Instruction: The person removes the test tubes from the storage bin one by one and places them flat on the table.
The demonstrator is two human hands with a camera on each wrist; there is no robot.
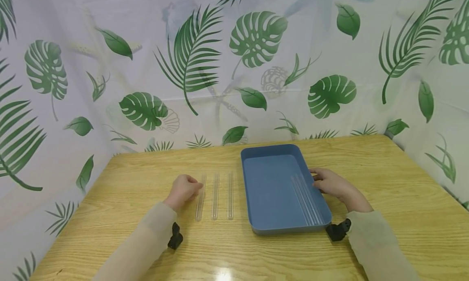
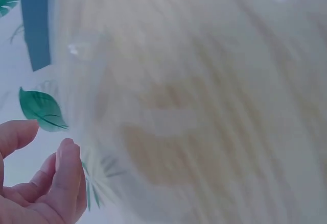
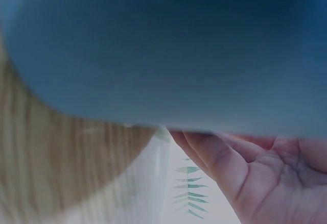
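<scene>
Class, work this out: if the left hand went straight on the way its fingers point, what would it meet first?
The left hand would likely meet the leftmost clear tube first; they look so close that they may already touch.

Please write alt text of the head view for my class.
A person's left hand is at the leftmost of three clear tubes on a wooden table; the right hand is at the right side of a blue tray holding more tubes.

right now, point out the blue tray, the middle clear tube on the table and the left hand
Blue tray (image 1: 270,193), head view: bare part of its floor
Middle clear tube (image 1: 215,197), head view: partway along its length
Left hand (image 1: 182,189), head view: back of the hand
</scene>
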